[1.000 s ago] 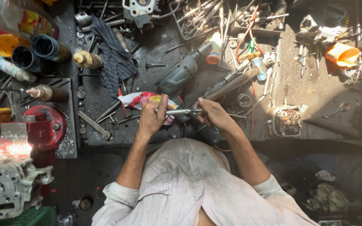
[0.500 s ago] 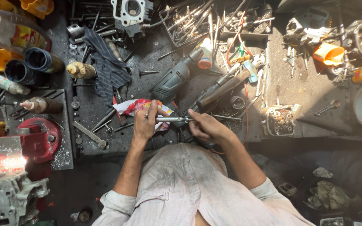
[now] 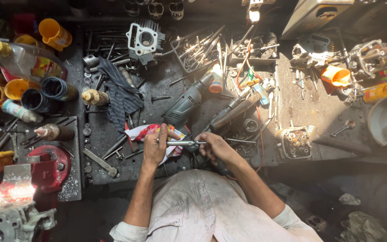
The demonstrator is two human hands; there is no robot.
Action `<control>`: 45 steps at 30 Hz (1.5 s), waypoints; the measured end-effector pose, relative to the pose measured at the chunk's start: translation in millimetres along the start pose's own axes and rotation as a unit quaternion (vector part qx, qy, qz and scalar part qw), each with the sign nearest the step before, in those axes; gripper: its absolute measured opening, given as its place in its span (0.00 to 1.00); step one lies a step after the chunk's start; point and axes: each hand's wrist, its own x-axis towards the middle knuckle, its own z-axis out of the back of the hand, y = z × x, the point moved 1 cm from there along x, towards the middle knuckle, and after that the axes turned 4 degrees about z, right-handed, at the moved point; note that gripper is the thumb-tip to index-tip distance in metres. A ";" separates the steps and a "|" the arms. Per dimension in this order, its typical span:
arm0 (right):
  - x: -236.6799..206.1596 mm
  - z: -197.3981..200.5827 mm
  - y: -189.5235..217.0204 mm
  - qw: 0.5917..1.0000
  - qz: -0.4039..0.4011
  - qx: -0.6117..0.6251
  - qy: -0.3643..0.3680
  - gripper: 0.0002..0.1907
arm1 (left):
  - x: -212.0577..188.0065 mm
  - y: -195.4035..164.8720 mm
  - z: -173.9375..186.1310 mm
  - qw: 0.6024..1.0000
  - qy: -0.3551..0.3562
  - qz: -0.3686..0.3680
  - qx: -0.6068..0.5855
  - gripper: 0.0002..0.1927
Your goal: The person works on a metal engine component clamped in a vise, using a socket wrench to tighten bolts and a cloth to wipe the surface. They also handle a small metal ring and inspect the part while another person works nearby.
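Cluttered, oily workbench [image 3: 301,112] lies below, where a slim metal rod [image 3: 180,143] runs crosswise, left hand [image 3: 155,148] clamped on one end, right hand [image 3: 216,148] closed around the other.

The drill [image 3: 185,105] lies behind the hands, the vise [image 3: 45,168] left, the wrench [image 3: 343,128] right.

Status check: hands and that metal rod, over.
Left hand and right hand both grip thin metal rod, held level over the crumpled wrapper. Power drill lies just beyond.
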 end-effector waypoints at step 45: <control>-22.3 20.9 -96.3 0.983 -0.027 -0.013 0.179 0.33 | -152.3 23.2 -23.2 0.969 -0.105 0.141 -0.172 0.37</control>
